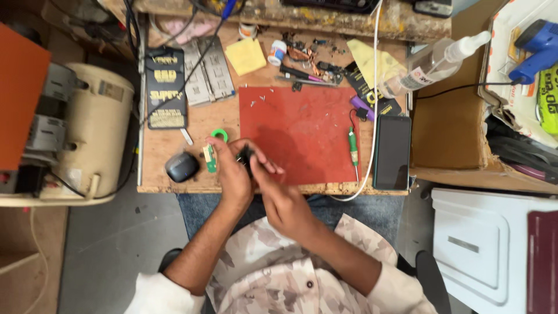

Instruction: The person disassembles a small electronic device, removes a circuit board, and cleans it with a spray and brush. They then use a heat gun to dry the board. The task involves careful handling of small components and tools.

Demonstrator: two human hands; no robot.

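A small electronics repair workshop: a worn wooden counter [197, 125] carries a red rubber work mat [302, 134], a green-handled screwdriver [352, 145], scattered tiny parts [308, 55] and a black smartphone [392, 151].

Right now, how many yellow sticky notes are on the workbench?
2: a square yellow note at the back beside the grey trays, and a larger creased one right of the parts pile. Clutter may hide others.

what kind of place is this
Probably a small electronics repair bench. A red work mat covers the wooden table, with a green-handled screwdriver, a dark phone and loose small parts around. Both hands hold a small black part.
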